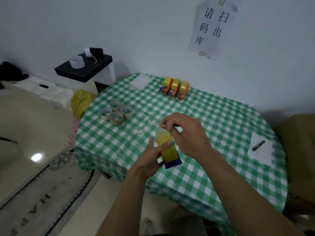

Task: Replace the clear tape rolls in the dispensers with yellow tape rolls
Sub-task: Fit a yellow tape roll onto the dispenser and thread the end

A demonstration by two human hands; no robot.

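Four clear tape rolls [116, 112] lay flat in a tight cluster on the left part of the checked table [221, 120], touching one another and outside any dispenser. Near the table's front edge, your left hand [150, 159] gripped the held dispenser [173, 163] from its left side, fingers curled round the orange body and one digit pressed across the outer face of the yellow tape roll [167, 147] seated in it. The blue end of that dispenser pointed toward you, and the unit was lifted off the cloth. At the back of the table, well apart from your hands, three loaded dispensers [174, 89] stood side by side in a row, touching, each carrying a yellow roll on an orange frame. Your right hand [187, 133] was just above the held roll, with thumb and forefinger pinching the free tape end [161, 131] and the other fingers curled in. Toward the right edge, a black marker [258, 145] lay on a white sheet [262, 155]. A cardboard box [300, 150] stood beside the table at far right.
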